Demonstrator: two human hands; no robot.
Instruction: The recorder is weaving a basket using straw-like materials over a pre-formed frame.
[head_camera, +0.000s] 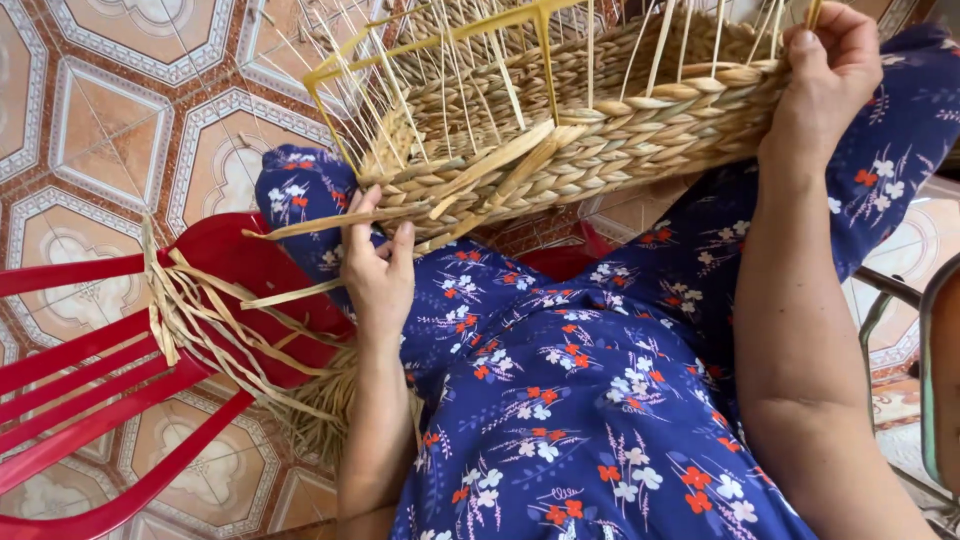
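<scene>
A half-woven straw basket rests on my knees, its thin upright stakes rising around a yellow wire frame. My left hand pinches loose flat straw strands at the basket's lower left corner. On the right rim of the basket, my right hand grips the braided edge and the stakes there. I wear a blue flowered dress that covers my lap under the basket.
A red plastic chair stands at the left, with a bundle of dry straw strands draped over it. Patterned floor tiles lie beneath. A metal chair frame shows at the right edge.
</scene>
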